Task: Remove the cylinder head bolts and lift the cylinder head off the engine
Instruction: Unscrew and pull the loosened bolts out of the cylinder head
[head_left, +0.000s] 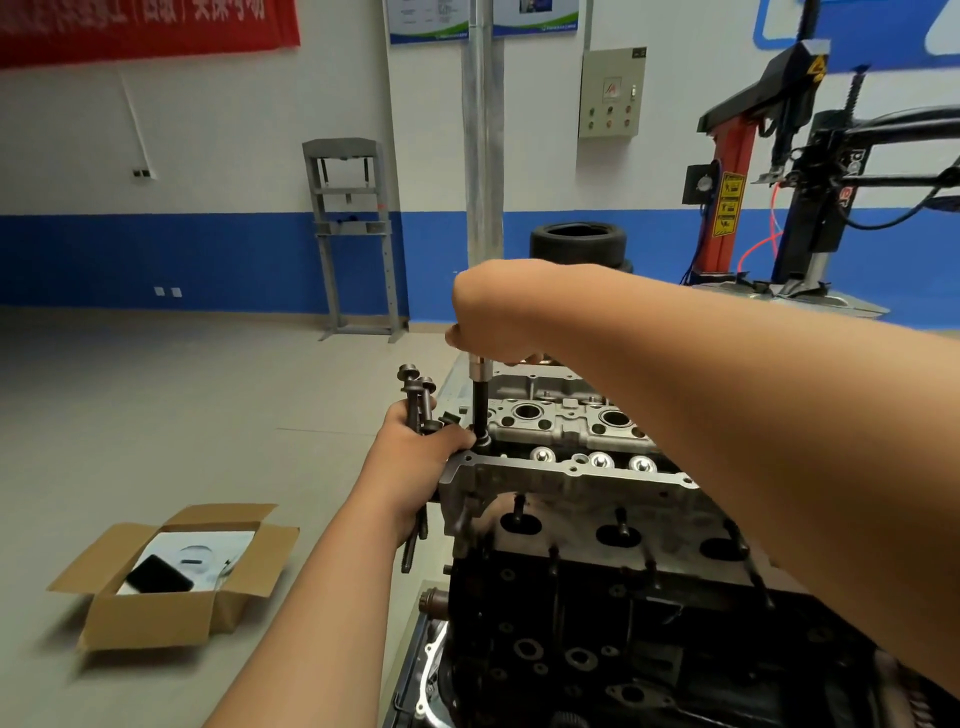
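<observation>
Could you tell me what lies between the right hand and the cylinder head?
Head view: an upright black socket extension runs from right hand to cylinder head.

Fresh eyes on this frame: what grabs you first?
Mid-frame, the right hand grips a socket extension standing upright at the left end of the cylinder head. Beside it, the left hand holds a bundle of long head bolts. An open cardboard box sits on the floor, lower left.

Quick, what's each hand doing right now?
Left hand: closed, gripping a bundle of long bolts.
Right hand: closed, gripping the top of the upright socket tool.
</observation>
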